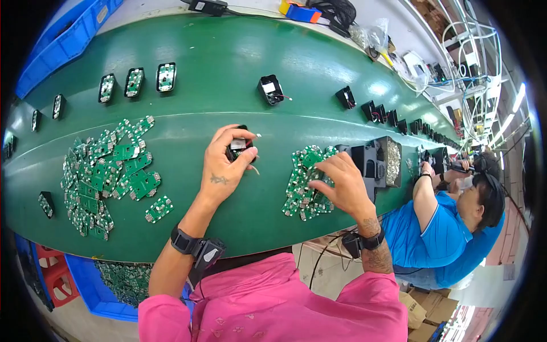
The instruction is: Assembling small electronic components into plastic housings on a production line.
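Observation:
My left hand (219, 162) is closed around a small black plastic case (232, 153), which has a white patch inside and thin wires sticking out. Over a small pile of green circuit boards (296, 196) hovers my right hand (346, 183). Its thumb and fingers are apart, with no board seen between them. A larger heap of green circuit boards (91, 182) spreads to the left, and a single board (159, 209) lies beside it. Ahead of my hands an open black case (270, 89) with a short wire rests on the green table.
Black cases fitted with boards (166, 77) stand at the far left. More black cases (370, 111) line the right. A grey box of small metal parts (392, 162) sits beyond my right hand. Blue crates (62, 48) flank the table's left. A co-worker in blue (436, 228) works at right.

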Demonstrator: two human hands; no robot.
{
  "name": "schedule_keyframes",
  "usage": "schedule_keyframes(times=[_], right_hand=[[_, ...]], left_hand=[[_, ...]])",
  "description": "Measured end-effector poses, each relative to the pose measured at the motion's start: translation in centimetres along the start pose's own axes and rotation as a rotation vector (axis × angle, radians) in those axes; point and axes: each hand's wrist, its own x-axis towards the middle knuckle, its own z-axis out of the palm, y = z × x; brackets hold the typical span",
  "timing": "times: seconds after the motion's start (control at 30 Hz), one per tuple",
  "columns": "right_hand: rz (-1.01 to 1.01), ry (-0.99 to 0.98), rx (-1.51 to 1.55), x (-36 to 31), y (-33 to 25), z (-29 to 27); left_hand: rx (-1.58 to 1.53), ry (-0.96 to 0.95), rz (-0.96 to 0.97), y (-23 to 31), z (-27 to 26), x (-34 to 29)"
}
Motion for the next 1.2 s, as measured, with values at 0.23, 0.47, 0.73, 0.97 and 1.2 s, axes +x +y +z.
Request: schedule_keyframes(times=[0.23, 0.47, 0.73, 0.97, 1.2], right_hand=[[0.566, 0.42, 1.012, 2.0, -5.0, 0.5], [0.589, 0.458, 1.674, 5.4, -7.9, 4.2], [0.665, 0.591, 1.41, 6.6, -8.8, 5.7], [0.624, 0.675, 1.197, 7.3, -8.5, 6.6], [0.63, 0.641, 1.058, 7.5, -8.2, 6.5]], left_hand=[[0.022, -0.123, 0.052, -0.1, 0.4, -0.3], [0.063, -0.228, 0.145, 0.3, 0.4, -0.4], [0.022, -0.256, 0.096, 0.7, 0.6, -0.7], [-0.033, -0.294, 0.017, -0.4, 0.3, -0.7], [-0.577, -0.322, -0.244, 1.4, 0.9, -0.8]])
